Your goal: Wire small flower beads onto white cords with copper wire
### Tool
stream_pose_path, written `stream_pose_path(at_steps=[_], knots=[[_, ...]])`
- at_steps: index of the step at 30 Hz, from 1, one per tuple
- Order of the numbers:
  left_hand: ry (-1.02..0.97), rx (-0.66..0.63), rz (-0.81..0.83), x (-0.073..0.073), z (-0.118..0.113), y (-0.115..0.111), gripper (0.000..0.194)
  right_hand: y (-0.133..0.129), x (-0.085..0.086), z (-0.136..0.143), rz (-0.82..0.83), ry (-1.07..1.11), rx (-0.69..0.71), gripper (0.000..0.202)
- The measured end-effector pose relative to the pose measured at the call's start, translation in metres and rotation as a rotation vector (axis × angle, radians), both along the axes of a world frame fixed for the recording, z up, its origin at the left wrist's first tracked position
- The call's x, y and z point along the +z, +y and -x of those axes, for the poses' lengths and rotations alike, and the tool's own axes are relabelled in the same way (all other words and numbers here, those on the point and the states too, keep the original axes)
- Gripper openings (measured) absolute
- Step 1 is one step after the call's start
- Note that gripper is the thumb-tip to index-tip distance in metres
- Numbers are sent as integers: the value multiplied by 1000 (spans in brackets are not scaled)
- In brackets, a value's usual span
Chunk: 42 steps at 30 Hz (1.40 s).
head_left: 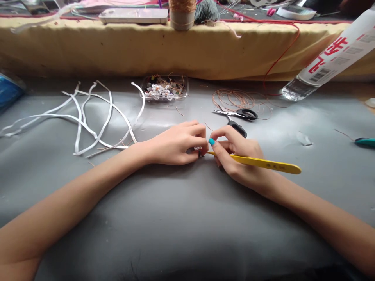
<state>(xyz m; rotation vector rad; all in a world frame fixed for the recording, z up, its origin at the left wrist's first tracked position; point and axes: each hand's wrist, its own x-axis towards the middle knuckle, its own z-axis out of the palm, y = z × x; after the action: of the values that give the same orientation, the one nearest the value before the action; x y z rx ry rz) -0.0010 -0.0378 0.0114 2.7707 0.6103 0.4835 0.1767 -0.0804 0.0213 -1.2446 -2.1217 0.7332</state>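
Observation:
Yellow tweezers (263,163) lie in my right hand (236,150), their tip pointing left toward my other hand. The fingers of my left hand (186,143) are curled and pinched around a small whitish piece (197,148), mostly hidden by the fingers. Both hands nearly meet above the grey table surface (175,218). Just beyond my right hand lie black-handled scissors (238,117) with the blades apart, near a loose coil of thin brown cord (234,98).
White straps (79,128) lie tangled at the left. A clear box of beads (165,89) stands behind my hands. A bottle (328,58) leans at the right. Across the back runs a yellow cloth-covered ledge (117,48) holding a phone (133,15) and a thread spool (182,15).

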Motion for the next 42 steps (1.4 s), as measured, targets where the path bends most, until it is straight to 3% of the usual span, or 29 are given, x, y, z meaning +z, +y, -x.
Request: stream_pose_path(at_steps=[6, 13, 21, 30, 37, 42], knots=[[-1, 14, 14, -2, 0, 2, 17, 0, 0, 1, -101, -25, -47, 4], [-35, -1, -1, -6, 3, 7, 15, 10, -6, -7, 94, 229, -72, 4], [-82, -15, -116, -10, 4, 5, 16, 9, -8, -6, 64, 202, -22, 2], [-122, -15, -129, -8, 4, 4, 17, 8, -7, -6, 55, 126, 41, 5], [-69, -1, -140, -8, 2, 2, 17, 9, -6, -2, 192, 205, -72, 1], [-42, 48, -172, -10, -2, -1, 14, 6, -7, 1, 74, 155, -96, 2]])
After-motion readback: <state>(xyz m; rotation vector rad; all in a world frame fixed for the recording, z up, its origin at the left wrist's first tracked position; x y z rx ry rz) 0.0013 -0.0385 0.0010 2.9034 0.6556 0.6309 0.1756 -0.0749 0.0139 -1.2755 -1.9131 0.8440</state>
